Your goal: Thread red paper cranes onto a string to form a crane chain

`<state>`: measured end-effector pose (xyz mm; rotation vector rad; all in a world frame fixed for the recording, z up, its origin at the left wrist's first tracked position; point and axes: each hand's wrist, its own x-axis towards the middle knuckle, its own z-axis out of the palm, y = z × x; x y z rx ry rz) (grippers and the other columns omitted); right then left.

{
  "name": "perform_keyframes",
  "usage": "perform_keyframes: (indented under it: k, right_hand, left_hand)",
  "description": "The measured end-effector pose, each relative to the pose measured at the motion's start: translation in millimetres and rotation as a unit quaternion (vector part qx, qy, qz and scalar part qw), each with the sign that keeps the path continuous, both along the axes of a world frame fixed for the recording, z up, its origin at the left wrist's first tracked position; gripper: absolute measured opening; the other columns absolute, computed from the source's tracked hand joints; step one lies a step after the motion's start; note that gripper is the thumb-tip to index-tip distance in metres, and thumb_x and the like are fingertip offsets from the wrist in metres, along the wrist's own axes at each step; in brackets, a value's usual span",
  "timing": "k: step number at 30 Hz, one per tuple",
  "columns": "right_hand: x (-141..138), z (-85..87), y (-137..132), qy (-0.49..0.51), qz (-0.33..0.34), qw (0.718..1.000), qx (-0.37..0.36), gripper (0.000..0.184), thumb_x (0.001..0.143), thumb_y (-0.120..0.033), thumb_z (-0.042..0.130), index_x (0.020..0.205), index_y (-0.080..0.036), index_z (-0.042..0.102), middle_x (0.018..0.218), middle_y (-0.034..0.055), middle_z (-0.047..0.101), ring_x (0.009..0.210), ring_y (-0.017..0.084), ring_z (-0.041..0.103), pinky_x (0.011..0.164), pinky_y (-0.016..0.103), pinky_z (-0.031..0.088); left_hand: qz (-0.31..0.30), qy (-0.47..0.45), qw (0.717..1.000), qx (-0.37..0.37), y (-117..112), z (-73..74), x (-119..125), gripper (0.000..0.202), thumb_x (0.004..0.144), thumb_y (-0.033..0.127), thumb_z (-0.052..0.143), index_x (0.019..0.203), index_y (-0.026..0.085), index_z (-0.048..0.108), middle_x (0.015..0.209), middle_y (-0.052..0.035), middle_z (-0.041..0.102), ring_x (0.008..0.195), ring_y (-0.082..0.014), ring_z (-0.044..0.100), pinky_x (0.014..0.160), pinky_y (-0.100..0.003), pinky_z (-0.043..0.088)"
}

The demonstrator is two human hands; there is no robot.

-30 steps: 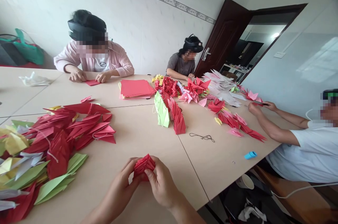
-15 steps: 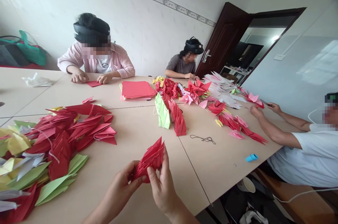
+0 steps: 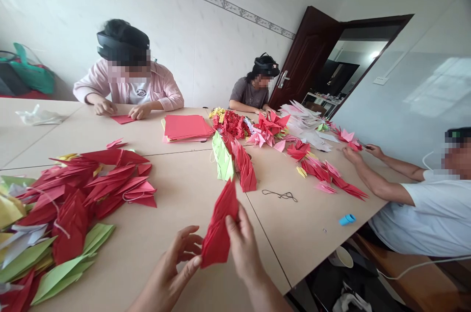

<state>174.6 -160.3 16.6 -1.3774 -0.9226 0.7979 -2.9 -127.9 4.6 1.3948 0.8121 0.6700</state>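
Observation:
A stack of folded red paper pieces [image 3: 220, 227] is raised above the near part of the table, tilted with its pointed end up. My right hand [image 3: 246, 246] grips it from the right, thumb lying across its face. To its left, my left hand [image 3: 180, 258] has its fingers apart and curved, the thumb tip at the stack's lower left edge. A large heap of folded red paper [image 3: 121, 179] lies to the left, with green folded pieces [image 3: 64, 273] at its near side.
Beyond my hands stand a green folded bundle [image 3: 222, 157] and a red one [image 3: 243, 167]. A black cord [image 3: 279, 195] and a blue cylinder [image 3: 347, 219] lie to the right. Red paper sheets [image 3: 187, 127] are stacked farther back. Three people sit around the table [image 3: 154, 248].
The red stack has turned more upright and moved slightly right and up in my right hand. My left hand has loosened from its grip on it, fingers opening. The view has shifted slightly.

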Motion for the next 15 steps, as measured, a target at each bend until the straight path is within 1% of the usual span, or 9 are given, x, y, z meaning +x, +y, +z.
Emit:
perform_keyframes:
  k: [1,2,4,5,7,8,10,11,15]
  right_hand:
    - [17,4.0,4,-0.002,-0.045,0.999,-0.009,0.053,0.089,-0.046,0.054,0.136,-0.021,0.047,0.133,0.0123,0.058,0.122,0.027,0.056,0.095,0.043,0.053]
    - [36,8.0,10,-0.005,-0.071,0.997,-0.010,0.058,0.087,-0.047,0.058,0.137,-0.021,0.045,0.135,0.0128,0.055,0.125,0.028,0.053,0.095,0.045,0.052]
    - [80,15.9,25,-0.009,-0.088,0.996,-0.004,0.059,0.088,-0.047,0.057,0.139,-0.023,0.042,0.138,0.0117,0.053,0.126,0.028,0.052,0.097,0.045,0.051]
    - [104,19.4,35,-0.013,-0.090,0.996,0.002,0.057,0.090,-0.047,0.054,0.140,-0.024,0.041,0.139,0.0104,0.052,0.125,0.026,0.052,0.098,0.043,0.050]
    - [149,24.3,57,-0.028,-0.096,0.995,0.005,0.050,0.094,-0.040,0.051,0.140,-0.025,0.038,0.137,0.0090,0.053,0.124,0.022,0.053,0.101,0.040,0.048]
    - [170,25.2,68,-0.036,-0.101,0.994,-0.006,0.047,0.095,-0.036,0.050,0.139,-0.023,0.039,0.136,0.0098,0.053,0.121,0.022,0.054,0.099,0.040,0.048]
    - [205,22.8,90,-0.053,-0.096,0.993,-0.043,0.040,0.094,-0.034,0.053,0.130,-0.018,0.048,0.129,0.0109,0.055,0.112,0.024,0.059,0.092,0.045,0.051]
    - [220,19.5,101,-0.065,-0.085,0.992,-0.065,0.035,0.094,-0.034,0.055,0.125,-0.017,0.052,0.125,0.0099,0.057,0.107,0.023,0.060,0.089,0.044,0.052]
    - [259,-2.4,139,-0.137,-0.042,0.980,-0.136,0.030,0.093,-0.032,0.057,0.118,-0.016,0.056,0.118,0.0083,0.060,0.100,0.021,0.062,0.084,0.041,0.054]
  left_hand:
    - [0.005,0.009,1.000,-0.003,1,-4.4,-1,0.041,0.086,0.049,0.056,0.122,0.031,0.049,0.107,-0.0059,0.065,0.094,-0.0239,0.061,0.083,-0.034,0.048]
    - [0.008,0.018,1.000,-0.009,3,-8.9,-1,0.041,0.086,0.051,0.055,0.121,0.030,0.050,0.104,-0.0054,0.065,0.092,-0.0235,0.061,0.082,-0.033,0.047]
    - [0.006,0.031,0.999,-0.023,8,-16.9,0,0.041,0.085,0.054,0.055,0.117,0.028,0.054,0.093,-0.0039,0.065,0.083,-0.0220,0.059,0.075,-0.031,0.046]
    - [0.004,0.034,0.999,-0.029,10,-20.1,1,0.041,0.085,0.055,0.055,0.114,0.027,0.056,0.088,-0.0031,0.064,0.079,-0.0211,0.058,0.072,-0.031,0.045]
    - [-0.003,0.037,0.999,-0.037,12,-24.3,2,0.040,0.086,0.056,0.053,0.111,0.025,0.058,0.083,-0.0023,0.061,0.075,-0.0199,0.056,0.070,-0.030,0.044]
    - [-0.004,0.038,0.999,-0.038,13,-25.4,3,0.040,0.086,0.056,0.053,0.109,0.025,0.059,0.082,-0.0022,0.061,0.075,-0.0198,0.055,0.070,-0.030,0.043]
    - [0.001,0.037,0.999,-0.039,13,-26.5,4,0.041,0.085,0.058,0.053,0.106,0.024,0.061,0.081,-0.0021,0.059,0.076,-0.0201,0.054,0.070,-0.030,0.042]
    - [0.001,0.038,0.998,-0.042,12,-26.7,4,0.042,0.084,0.059,0.053,0.105,0.024,0.062,0.081,-0.0020,0.059,0.077,-0.0204,0.054,0.070,-0.030,0.043]
    - [-0.009,0.052,0.996,-0.067,13,-29.2,2,0.042,0.081,0.061,0.056,0.103,0.026,0.063,0.083,-0.0022,0.059,0.081,-0.0220,0.055,0.075,-0.031,0.044]
